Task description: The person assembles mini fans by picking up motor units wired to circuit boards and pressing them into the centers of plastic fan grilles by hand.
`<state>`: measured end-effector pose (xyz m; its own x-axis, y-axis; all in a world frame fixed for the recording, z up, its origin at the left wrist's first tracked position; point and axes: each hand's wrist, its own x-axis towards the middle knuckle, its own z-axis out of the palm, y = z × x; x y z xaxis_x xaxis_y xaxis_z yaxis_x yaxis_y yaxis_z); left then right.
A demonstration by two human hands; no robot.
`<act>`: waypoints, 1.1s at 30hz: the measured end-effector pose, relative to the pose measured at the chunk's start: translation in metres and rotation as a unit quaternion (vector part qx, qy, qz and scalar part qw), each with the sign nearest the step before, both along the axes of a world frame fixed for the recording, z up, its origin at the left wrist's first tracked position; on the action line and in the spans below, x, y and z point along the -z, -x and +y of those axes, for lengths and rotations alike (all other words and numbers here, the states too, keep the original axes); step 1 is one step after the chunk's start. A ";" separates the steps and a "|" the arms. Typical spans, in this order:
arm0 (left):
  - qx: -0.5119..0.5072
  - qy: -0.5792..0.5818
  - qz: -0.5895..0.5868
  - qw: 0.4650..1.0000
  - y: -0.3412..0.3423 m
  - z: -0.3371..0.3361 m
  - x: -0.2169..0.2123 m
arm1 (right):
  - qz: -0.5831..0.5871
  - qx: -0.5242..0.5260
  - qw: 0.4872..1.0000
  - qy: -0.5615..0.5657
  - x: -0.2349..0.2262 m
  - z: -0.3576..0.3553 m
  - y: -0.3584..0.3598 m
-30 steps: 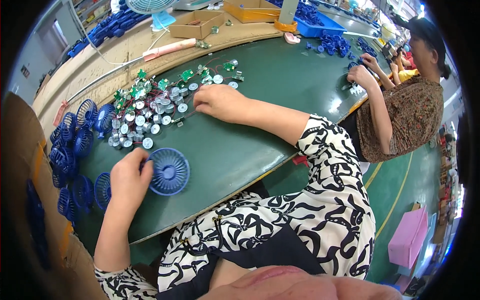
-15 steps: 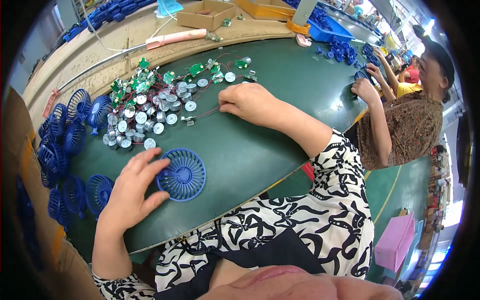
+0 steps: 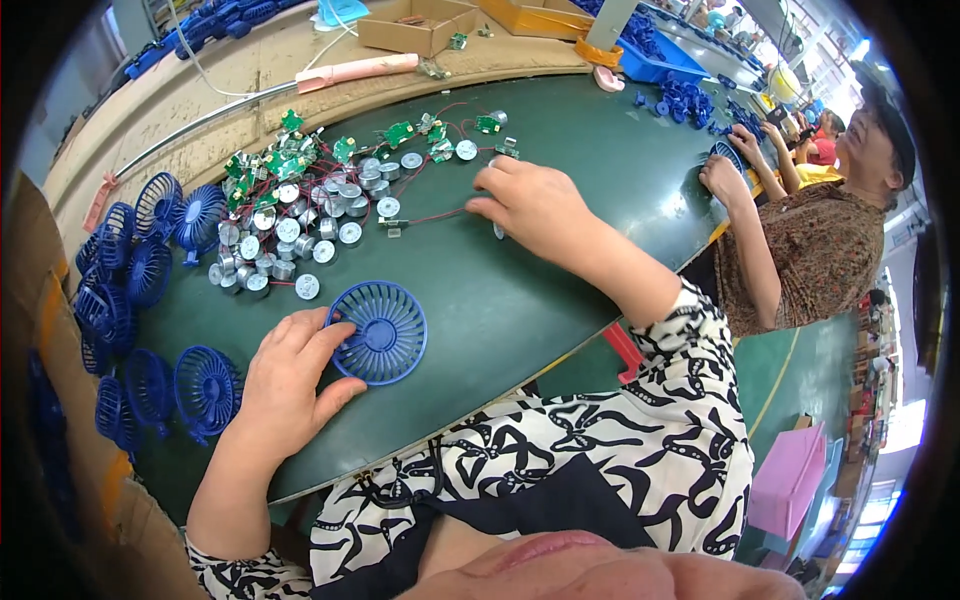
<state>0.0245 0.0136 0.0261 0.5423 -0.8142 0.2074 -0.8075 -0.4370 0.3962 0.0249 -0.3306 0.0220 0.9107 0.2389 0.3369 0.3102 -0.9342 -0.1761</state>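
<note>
Grille (image 3: pixel 378 335) touching L hand (image 3: pixel 287 382), well apart fr R hand (image 3: pixel 532 208).

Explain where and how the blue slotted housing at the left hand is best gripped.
Probably by the rim of the blue slotted housing, pinched from the left: the left hand is at that edge, and the continuous round rim looks easier to grip than the thin ribs.

Pink bin (image 3: pixel 788 483) at lower right; open cardboard box (image 3: pixel 397 38) at upper centre; co-worker (image 3: pixel 815 255) at right.
</note>
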 end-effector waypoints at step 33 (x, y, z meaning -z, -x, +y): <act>0.040 0.112 -0.066 0.991 0.011 -0.017 0.013 | 0.039 -0.235 0.970 0.040 -0.025 0.080 0.053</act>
<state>0.0137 -0.0032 0.0128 0.4341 -0.7787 0.4529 -0.8874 -0.2831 0.3639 -0.0280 -0.2509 0.0475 0.7168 0.6568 0.2339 0.6940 -0.7043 -0.1494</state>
